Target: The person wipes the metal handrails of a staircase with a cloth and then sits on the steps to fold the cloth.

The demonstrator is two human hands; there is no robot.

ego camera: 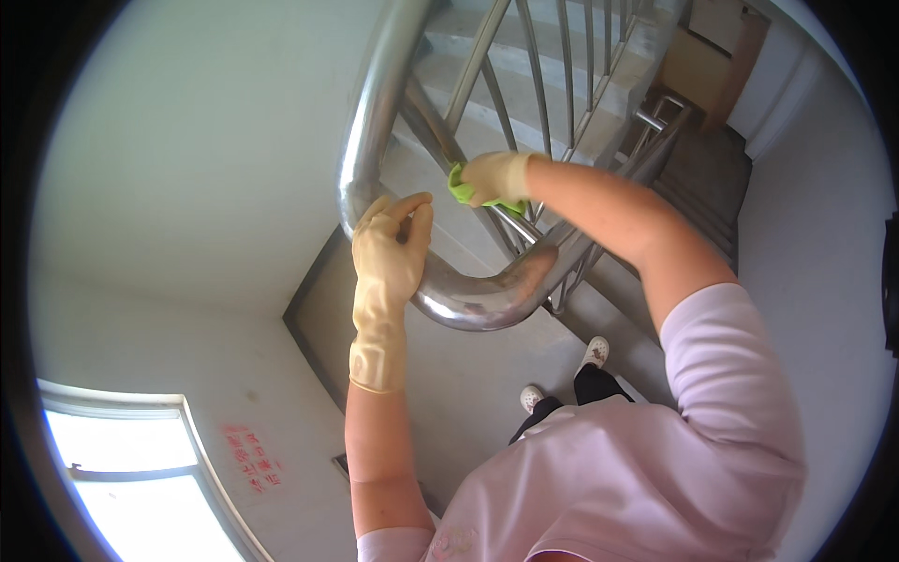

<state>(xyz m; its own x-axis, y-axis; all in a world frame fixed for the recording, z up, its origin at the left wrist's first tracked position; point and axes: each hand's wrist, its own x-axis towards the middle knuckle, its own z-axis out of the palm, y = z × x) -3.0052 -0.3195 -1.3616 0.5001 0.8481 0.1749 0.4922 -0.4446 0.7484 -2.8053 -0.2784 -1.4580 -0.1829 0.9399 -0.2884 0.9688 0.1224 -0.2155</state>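
Note:
A thick, shiny metal handrail bends in a curve before me at a stair landing. My left hand, in a cream rubber glove, rests on the rail near the bend, its fingers over the tube. My right hand, also gloved, is closed around a green cloth against a thinner metal bar of the balustrade, inside the bend. Some of the cloth hangs below the fingers; the fingertips are partly hidden.
Concrete steps rise behind the upright balusters. Darker steps lead down at the right. A bright window and red writing mark the wall at lower left. My feet in white clogs stand on the landing.

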